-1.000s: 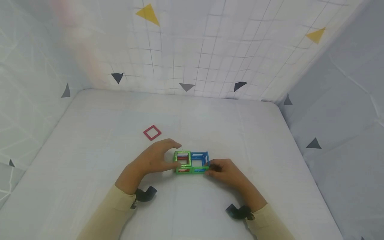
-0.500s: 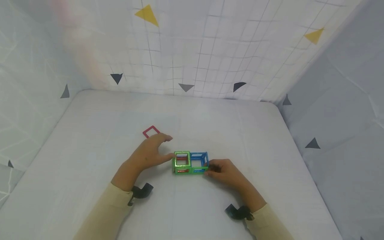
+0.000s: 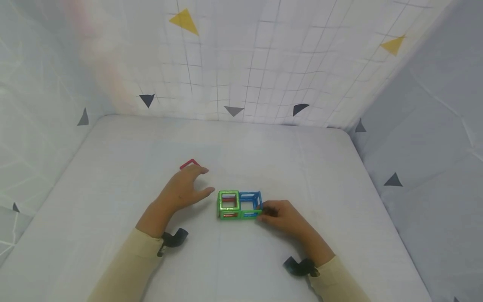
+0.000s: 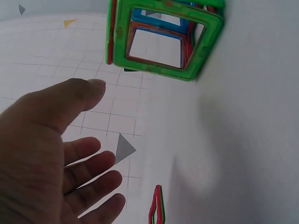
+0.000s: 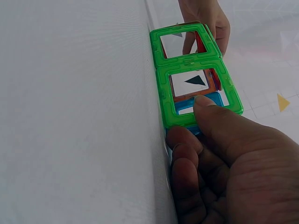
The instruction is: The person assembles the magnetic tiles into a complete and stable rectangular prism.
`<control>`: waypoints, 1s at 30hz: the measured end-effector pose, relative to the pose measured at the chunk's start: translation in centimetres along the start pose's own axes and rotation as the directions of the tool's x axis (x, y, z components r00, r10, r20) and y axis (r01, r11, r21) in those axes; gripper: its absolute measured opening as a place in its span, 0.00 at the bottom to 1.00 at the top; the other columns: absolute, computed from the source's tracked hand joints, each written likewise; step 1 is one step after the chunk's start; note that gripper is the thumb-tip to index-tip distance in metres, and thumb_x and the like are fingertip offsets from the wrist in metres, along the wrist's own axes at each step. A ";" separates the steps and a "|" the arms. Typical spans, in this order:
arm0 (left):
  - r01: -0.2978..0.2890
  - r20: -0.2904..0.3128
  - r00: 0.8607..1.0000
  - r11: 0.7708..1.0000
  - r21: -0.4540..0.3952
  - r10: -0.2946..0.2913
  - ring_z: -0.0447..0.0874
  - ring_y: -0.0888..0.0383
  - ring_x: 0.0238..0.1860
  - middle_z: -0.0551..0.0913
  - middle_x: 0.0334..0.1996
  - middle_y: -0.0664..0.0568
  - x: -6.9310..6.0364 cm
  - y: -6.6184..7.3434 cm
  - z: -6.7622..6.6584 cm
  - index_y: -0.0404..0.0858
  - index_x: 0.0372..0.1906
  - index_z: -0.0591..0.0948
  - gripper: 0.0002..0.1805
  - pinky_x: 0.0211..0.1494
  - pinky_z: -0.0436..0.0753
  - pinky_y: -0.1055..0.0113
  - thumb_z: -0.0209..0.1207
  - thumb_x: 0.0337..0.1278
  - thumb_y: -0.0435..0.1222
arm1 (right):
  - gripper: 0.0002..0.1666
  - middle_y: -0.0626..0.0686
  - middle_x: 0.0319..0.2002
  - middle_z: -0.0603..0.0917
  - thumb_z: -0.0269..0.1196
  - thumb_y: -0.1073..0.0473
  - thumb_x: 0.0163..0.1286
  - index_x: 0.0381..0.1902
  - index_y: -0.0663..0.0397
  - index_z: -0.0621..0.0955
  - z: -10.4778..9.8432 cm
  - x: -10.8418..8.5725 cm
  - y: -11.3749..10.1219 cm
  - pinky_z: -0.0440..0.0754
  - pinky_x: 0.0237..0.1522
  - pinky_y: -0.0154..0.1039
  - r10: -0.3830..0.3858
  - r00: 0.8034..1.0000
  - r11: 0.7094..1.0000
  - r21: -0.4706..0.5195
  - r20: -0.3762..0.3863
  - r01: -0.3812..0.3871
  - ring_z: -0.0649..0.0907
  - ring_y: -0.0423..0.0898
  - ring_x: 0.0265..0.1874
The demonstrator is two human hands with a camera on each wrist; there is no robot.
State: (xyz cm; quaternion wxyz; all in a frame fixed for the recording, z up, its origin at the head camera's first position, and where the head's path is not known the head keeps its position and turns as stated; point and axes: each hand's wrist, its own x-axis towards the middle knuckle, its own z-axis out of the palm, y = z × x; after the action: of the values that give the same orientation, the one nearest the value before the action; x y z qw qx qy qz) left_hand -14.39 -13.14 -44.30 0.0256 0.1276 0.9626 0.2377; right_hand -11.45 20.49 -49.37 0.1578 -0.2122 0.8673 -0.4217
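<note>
Two joined box frames of magnetic tiles (image 3: 229,209) stand on the table, with green, blue and red-orange square tiles. My right hand (image 3: 281,216) grips their right end; in the right wrist view the thumb (image 5: 219,121) presses on a green tile and the other fingers curl at the end. My left hand (image 3: 181,188) hovers to the left of the boxes, thumb and fingers apart, holding nothing. Just beyond it lies a loose red square tile (image 3: 190,162), partly covered by the fingers. In the left wrist view this tile (image 4: 158,205) appears edge-on below the hand.
The white table (image 3: 241,260) has a wall with a grid pattern (image 3: 241,63) behind it and grey-white walls at both sides. Each wrist wears a black camera mount, the left mount (image 3: 175,238) and the right mount (image 3: 299,266).
My left hand has left the green tile of the boxes and moved left and away from me, over part of the loose red tile. The right hand keeps its grip.
</note>
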 end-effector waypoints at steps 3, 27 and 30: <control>-0.005 -0.017 1.000 1.000 0.009 0.005 0.75 0.48 0.63 0.79 0.61 0.49 0.1 -0.5 0.1 0.42 0.64 0.77 0.35 0.63 0.78 0.45 0.66 0.55 0.56 | 0.13 0.41 0.34 0.85 0.69 0.48 0.65 0.44 0.46 0.86 0.0 0.0 0.0 0.84 0.38 0.34 0.006 1.000 1.000 0.001 -0.001 -0.006 0.82 0.42 0.33; 0.075 -0.048 0.996 0.997 0.035 -0.073 0.73 0.43 0.63 0.77 0.63 0.41 1.6 -4.0 -0.6 0.37 0.64 0.75 0.36 0.66 0.75 0.45 0.66 0.56 0.54 | 0.10 0.40 0.34 0.85 0.70 0.49 0.65 0.42 0.42 0.85 0.3 0.1 0.4 0.84 0.37 0.34 0.007 1.000 1.000 -0.002 -0.014 -0.007 0.82 0.42 0.33; 0.092 -0.047 0.995 0.995 0.026 -0.091 0.73 0.43 0.63 0.76 0.63 0.41 1.7 -4.3 -0.6 0.36 0.64 0.75 0.36 0.66 0.75 0.44 0.66 0.56 0.54 | 0.11 0.40 0.33 0.85 0.70 0.49 0.64 0.42 0.43 0.85 0.2 0.1 0.3 0.83 0.38 0.34 0.013 1.000 1.000 0.003 -0.013 -0.013 0.82 0.42 0.33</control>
State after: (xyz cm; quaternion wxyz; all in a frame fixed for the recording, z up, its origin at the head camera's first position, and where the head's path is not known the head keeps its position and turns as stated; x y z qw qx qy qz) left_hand -17.14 -16.66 -45.79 0.0124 0.0782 0.9711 0.2254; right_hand -11.47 20.48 -49.75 0.1552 -0.2034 0.8691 -0.4233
